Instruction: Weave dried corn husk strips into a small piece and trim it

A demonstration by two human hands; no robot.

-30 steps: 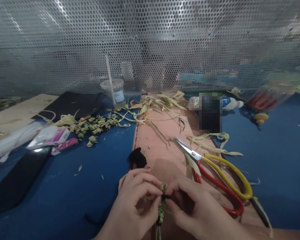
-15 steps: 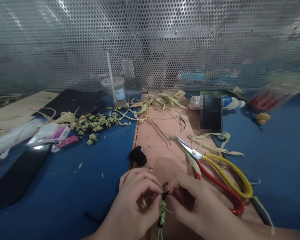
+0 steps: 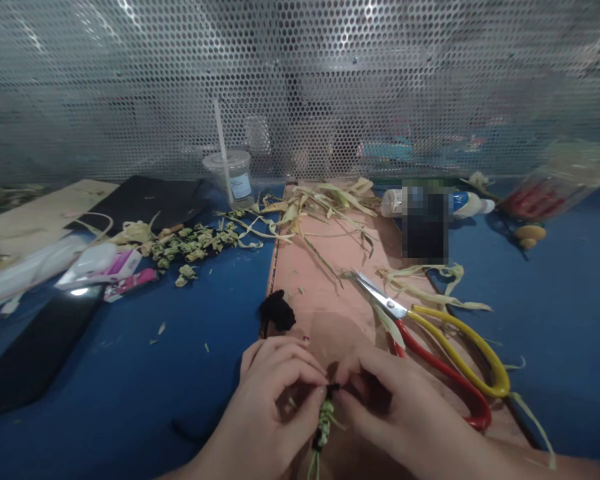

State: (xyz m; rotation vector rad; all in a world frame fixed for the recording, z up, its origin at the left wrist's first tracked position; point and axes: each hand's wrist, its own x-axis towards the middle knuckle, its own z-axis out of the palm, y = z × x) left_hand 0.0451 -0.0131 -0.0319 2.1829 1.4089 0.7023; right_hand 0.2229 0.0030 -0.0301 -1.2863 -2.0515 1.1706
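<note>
Low in the middle, my left hand (image 3: 285, 393) and my right hand (image 3: 387, 393) face each other with thumbs and fingertips pinched. Between the fingertips is a short black strip (image 3: 333, 387), gripped from both sides. It sits at the top of a small braided green strand (image 3: 324, 423), which hangs down below the fingers. Loose pale-green ends trail from its bottom, past another dark band. Past my left fingers lies a crumpled black bundle (image 3: 277, 311). To the right of my right hand rest scissors (image 3: 400, 310) with one red and one yellow handle, blades slightly apart.
A pink board (image 3: 325, 287) runs down the blue table (image 3: 180, 360). Dry husk strips (image 3: 325, 200) lie at its far end. Left are a pile of green knotted pieces (image 3: 195, 241), a lidded cup (image 3: 230, 177) and a phone (image 3: 40, 350). A bottle (image 3: 473, 205) lies right; perforated metal (image 3: 300, 80) stands behind.
The whole view has shifted very slightly. Both hands keep their pinch on the black strip, and the lower end of the braided strand has swung a little to the left.
</note>
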